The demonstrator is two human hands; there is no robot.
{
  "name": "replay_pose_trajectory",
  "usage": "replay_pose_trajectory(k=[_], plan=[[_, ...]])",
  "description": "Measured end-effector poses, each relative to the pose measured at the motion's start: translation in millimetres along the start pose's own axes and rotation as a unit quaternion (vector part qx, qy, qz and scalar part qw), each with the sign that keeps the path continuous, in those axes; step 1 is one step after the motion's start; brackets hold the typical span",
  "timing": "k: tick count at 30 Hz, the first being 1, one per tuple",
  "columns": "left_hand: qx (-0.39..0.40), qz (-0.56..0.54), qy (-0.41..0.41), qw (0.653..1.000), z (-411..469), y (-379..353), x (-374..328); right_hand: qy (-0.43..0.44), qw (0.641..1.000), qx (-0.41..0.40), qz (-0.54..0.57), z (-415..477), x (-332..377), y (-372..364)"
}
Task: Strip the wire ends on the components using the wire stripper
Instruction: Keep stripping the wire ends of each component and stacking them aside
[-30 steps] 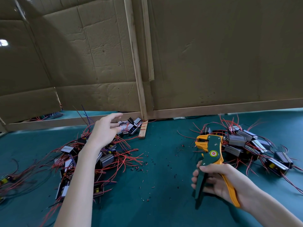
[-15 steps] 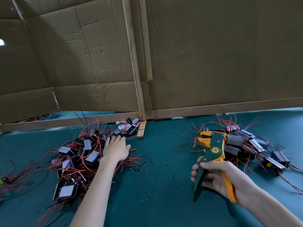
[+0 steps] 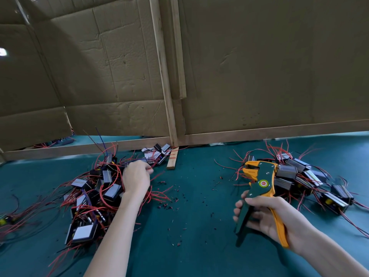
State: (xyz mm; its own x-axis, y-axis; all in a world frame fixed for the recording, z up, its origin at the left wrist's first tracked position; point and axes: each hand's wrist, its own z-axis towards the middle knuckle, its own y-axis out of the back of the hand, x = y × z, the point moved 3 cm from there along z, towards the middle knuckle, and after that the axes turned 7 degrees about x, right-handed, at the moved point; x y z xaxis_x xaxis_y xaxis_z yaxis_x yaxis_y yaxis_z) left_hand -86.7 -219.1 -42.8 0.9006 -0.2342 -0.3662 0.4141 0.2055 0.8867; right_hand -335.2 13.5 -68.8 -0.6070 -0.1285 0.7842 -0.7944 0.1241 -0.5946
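A heap of small black-and-silver components with red wires (image 3: 93, 196) lies on the left of the green table. My left hand (image 3: 135, 178) rests in that heap with its fingers curled round wires at its far edge; what exactly it grips is hidden by the hand. My right hand (image 3: 265, 214) grips the handles of the green and yellow wire stripper (image 3: 259, 188), held upright with its jaws pointing left and nothing in them. A second heap of components (image 3: 303, 176) lies just behind the stripper on the right.
Cardboard panels on a wooden frame (image 3: 169, 96) wall off the back of the table. A short wooden block (image 3: 172, 160) lies by the frame's post. Small bits of stripped insulation (image 3: 173, 200) are scattered on the green mat between the two heaps.
My left hand came down from above the left heap into it, then drew in and curled its fingers round wires. The right hand with the stripper barely moved.
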Motion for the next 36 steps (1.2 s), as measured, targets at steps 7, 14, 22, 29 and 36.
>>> replay_pose_trajectory(k=[7, 14, 22, 29, 36], plan=[[-0.199, -0.228, -0.004, 0.953, 0, 73, -14, -0.007, 1.0, 0.005, 0.004, -1, -2, 0], [-0.098, -0.486, -0.135, 0.858, -18, 99, -62, -0.002, 1.0, -0.003, 0.0, 1, -3, 2], [0.185, -0.45, -0.179, 0.855, -53, 23, -124, -0.007, 1.0, -0.009, 0.002, 0, -2, 2], [0.287, -0.226, -0.251, 0.896, -64, 7, -133, 0.004, 1.0, -0.001, 0.006, -1, 0, 1], [0.424, -0.053, -0.169, 0.888, -54, 20, -106, 0.007, 1.0, 0.002, 0.009, -2, 1, -3]])
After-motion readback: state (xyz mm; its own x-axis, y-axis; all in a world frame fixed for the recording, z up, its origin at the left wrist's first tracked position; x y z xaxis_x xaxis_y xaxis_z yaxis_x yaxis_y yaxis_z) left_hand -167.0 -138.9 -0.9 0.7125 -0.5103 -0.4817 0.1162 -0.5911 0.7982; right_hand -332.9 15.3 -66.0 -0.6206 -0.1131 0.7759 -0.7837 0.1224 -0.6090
